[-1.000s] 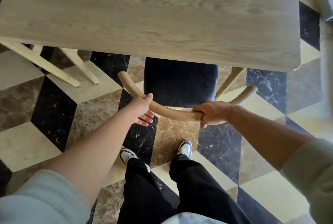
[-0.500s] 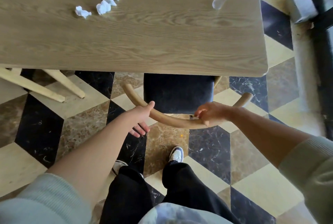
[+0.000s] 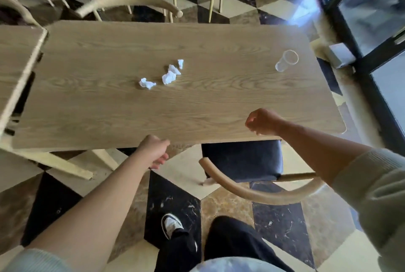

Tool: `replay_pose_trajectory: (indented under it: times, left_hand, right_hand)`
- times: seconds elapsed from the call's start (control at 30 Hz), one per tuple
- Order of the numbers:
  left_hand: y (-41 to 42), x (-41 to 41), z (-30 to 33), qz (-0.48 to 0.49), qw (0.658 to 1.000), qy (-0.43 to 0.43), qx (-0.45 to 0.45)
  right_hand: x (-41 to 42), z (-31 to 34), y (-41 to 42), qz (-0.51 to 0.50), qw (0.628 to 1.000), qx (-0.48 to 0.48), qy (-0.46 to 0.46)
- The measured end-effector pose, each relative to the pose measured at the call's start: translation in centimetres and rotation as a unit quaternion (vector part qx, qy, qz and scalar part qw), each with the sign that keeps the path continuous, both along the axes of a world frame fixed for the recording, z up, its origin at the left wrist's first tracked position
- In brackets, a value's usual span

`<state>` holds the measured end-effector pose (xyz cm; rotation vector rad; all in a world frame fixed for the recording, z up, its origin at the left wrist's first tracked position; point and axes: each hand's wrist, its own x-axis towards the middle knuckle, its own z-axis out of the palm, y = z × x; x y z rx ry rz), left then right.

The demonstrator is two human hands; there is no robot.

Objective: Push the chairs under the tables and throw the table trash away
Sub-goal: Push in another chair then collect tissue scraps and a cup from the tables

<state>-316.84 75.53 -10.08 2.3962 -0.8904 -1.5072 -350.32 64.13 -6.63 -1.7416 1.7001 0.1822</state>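
Note:
A wooden chair [image 3: 258, 193] with a dark cushion and a curved backrest stands partly under the near edge of the wooden table [image 3: 109, 107]. Several crumpled white tissues [image 3: 168, 77] lie at the table's middle. A clear plastic cup [image 3: 286, 60] stands near its right end. My left hand [image 3: 153, 151] hovers at the table's near edge, left of the chair, fingers loosely curled and holding nothing. My right hand [image 3: 262, 121] is raised over the table's near edge above the chair seat, curled into a loose fist, with nothing in it.
Another chair's curved backrest [image 3: 129, 0] rises behind the table's far edge, with more chairs beyond. A second table [image 3: 15, 57] adjoins on the left. Dark window frames [image 3: 372, 57] run along the right. The floor has a marble diamond pattern.
Both hands have let go of the chair's backrest and risen toward the table. The view has lifted and shifted left, so the whole tabletop shows.

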Motion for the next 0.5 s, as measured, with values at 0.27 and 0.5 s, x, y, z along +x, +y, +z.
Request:
replay_pose_trajectory:
  times: [0.27,0.5]
  left_hand:
    - [-10.1,3.1,1.0,-0.046,0.993,0.038,-0.099]
    - [-21.7,1.4,-0.7,-0.075,0.983,0.089,-0.145]
  right_hand:
    - [0.5,2.3,-6.6,-0.072,0.981,-0.137,0.115]
    - [-3.0,0.6,-17.6,-0.255,0.935,-0.199,0.144]
